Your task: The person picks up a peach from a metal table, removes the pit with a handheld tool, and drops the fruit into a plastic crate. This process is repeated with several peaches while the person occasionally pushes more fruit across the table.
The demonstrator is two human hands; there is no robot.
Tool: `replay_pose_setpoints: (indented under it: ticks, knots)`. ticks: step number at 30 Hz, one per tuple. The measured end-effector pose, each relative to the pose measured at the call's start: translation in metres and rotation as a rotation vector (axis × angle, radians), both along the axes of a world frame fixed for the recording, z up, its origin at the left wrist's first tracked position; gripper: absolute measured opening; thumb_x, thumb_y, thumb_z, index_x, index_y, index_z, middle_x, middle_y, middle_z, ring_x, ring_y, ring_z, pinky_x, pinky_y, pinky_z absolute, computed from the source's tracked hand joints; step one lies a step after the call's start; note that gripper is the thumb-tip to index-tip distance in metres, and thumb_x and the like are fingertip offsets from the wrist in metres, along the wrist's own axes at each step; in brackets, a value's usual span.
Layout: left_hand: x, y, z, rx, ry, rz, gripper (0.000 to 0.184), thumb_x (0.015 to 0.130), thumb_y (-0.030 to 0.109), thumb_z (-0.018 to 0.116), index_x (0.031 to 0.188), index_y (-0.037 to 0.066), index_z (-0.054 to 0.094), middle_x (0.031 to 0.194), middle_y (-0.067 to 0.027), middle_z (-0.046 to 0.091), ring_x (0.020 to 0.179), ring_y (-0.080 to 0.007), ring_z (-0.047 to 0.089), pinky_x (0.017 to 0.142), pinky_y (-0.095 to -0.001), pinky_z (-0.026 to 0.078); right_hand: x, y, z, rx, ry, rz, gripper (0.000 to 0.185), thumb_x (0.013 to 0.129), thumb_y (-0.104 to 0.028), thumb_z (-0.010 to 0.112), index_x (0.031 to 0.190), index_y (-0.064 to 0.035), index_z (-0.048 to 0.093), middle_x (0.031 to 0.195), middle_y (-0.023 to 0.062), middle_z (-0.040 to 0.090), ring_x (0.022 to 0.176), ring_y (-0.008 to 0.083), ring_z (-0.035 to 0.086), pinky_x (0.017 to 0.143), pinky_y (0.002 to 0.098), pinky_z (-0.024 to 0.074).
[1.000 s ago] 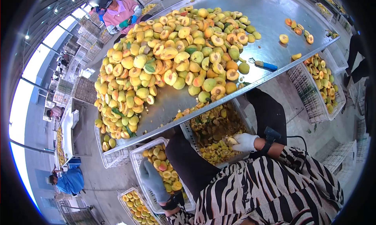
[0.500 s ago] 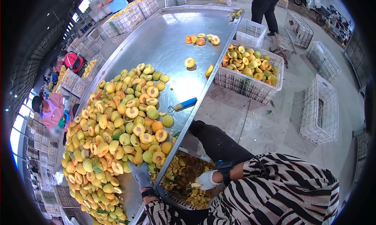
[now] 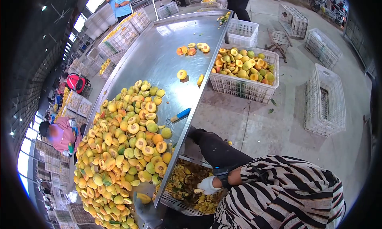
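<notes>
My left hand point(image 3: 146, 214), in a grey glove, is at the table's near edge with its fingers around a yellow peach half point(image 3: 144, 198). My right hand point(image 3: 207, 185), in a white glove, is closed above a crate of peach scraps point(image 3: 185, 185). A small pale yellowish piece shows at its fingertips, too small to name. A big heap of halved peaches point(image 3: 119, 149) covers the near left of the metal table point(image 3: 167, 30). On the bare metal beside the heap lies a blue-handled tool point(image 3: 181, 115) with a wire loop end.
A white crate full of peach halves point(image 3: 244, 69) stands right of the table. White crates point(image 3: 325, 101) and a small wooden stool point(image 3: 279, 40) are on the floor. A person in a pink top point(image 3: 63, 135) is at left; a person in blue point(image 3: 119, 4) stands behind.
My left hand has left the heap's edge and come down toward me, now with a peach half. My right hand stays over the scraps. The whole view has shifted slightly.
</notes>
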State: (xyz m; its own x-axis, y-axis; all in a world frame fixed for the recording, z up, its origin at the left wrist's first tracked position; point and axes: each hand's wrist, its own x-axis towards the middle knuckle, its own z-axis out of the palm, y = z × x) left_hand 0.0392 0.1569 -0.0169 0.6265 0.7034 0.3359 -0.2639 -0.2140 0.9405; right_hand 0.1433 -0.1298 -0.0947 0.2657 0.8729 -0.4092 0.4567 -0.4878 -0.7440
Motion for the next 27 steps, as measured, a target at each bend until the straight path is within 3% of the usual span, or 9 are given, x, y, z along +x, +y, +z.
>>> replay_pose_setpoints:
  ticks: [3,6,12,15,17,20,21,25,27]
  knots:
    - [-0.03,-0.005,0.02,0.909,0.328,0.224,0.046,0.074,0.012,0.078,0.111,-0.003,0.054,0.097,-0.0136,0.064,0.083,-0.0212,0.065,0.075,-0.0323,0.054,-0.005,0.0,-0.002,0.065,0.002,-0.028,0.027,0.079,-0.02,0.06,0.101,-0.005,0.064,0.09,0.0205,0.067,0.086,0.0398,0.066,0.071,0.0484,0.051]
    - [-0.059,-0.041,0.045,1.12,0.347,0.337,0.077,0.054,0.031,0.088,0.115,-0.002,0.056,0.104,-0.0174,0.065,0.092,-0.0333,0.065,0.084,-0.0431,0.053,-0.01,0.002,-0.006,0.164,-0.022,-0.069,0.028,0.078,-0.022,0.061,0.1,-0.0046,0.063,0.09,0.0203,0.067,0.084,0.0396,0.066,0.071,0.0478,0.0511]
    - [-0.06,-0.11,0.033,0.803,0.431,0.68,0.048,0.063,0.031,0.087,0.097,0.002,0.068,0.086,-0.0114,0.07,0.076,-0.025,0.069,0.071,-0.0351,0.056,-0.003,-0.007,0.029,0.315,0.129,-0.17,0.032,0.081,-0.028,0.062,0.103,-0.0042,0.062,0.086,0.0181,0.068,0.081,0.0372,0.066,0.071,0.0458,0.0507]
    - [-0.061,-0.125,0.046,0.837,0.359,0.19,0.041,0.072,0.03,0.082,0.101,0.005,0.068,0.092,-0.0129,0.071,0.079,-0.0252,0.069,0.072,-0.0349,0.056,-0.001,-0.023,0.059,0.322,0.185,-0.182,0.041,0.086,-0.037,0.058,0.108,-0.0029,0.059,0.096,0.0195,0.067,0.089,0.0372,0.065,0.077,0.0452,0.0495]
    - [-0.05,-0.133,0.024,0.998,0.179,0.184,0.055,0.069,-0.002,0.074,0.12,0.001,0.052,0.106,-0.0132,0.065,0.09,-0.0215,0.063,0.081,-0.0318,0.054,-0.008,-0.032,0.062,0.423,0.022,-0.242,0.046,0.09,-0.045,0.052,0.111,-0.0039,0.057,0.102,0.0216,0.066,0.096,0.0378,0.064,0.084,0.0452,0.0487]
    - [-0.04,-0.165,0.05,0.261,0.254,-0.05,0.066,0.059,0.004,0.085,0.117,0.002,0.055,0.103,-0.0121,0.065,0.092,-0.0231,0.063,0.085,-0.0326,0.053,-0.007,-0.027,0.029,0.658,-0.215,-0.221,0.039,0.091,-0.043,0.051,0.105,-0.0085,0.062,0.094,0.0177,0.068,0.086,0.0358,0.066,0.075,0.0419,0.053]
    - [-0.035,-0.169,0.063,0.757,0.35,0.071,0.063,0.062,0.0,0.082,0.119,0.002,0.054,0.102,-0.0113,0.065,0.092,-0.0206,0.063,0.082,-0.0304,0.054,-0.006,-0.038,0.057,0.764,0.02,-0.292,0.036,0.091,-0.041,0.053,0.1,-0.0079,0.062,0.089,0.017,0.068,0.082,0.0371,0.066,0.074,0.0427,0.0528]
    - [-0.023,-0.157,0.046,-1.066,0.031,-0.328,0.047,0.094,0.04,0.054,0.121,0.002,0.055,0.109,-0.011,0.061,0.105,-0.027,0.059,0.092,-0.0455,0.049,-0.007,-0.05,0.089,0.27,-0.13,-0.321,0.038,0.091,-0.041,0.055,0.108,-0.0067,0.057,0.089,0.0208,0.067,0.081,0.0402,0.065,0.074,0.0443,0.0524]
    - [-0.025,-0.163,0.039,-0.714,0.06,-0.334,0.037,0.095,0.023,0.055,0.123,-0.001,0.052,0.114,-0.0131,0.06,0.108,-0.0257,0.058,0.089,-0.0427,0.052,-0.012,-0.053,0.1,0.357,-0.265,-0.242,0.039,0.091,-0.04,0.055,0.106,-0.0053,0.056,0.083,0.0227,0.065,0.08,0.0406,0.064,0.072,0.0453,0.0517]
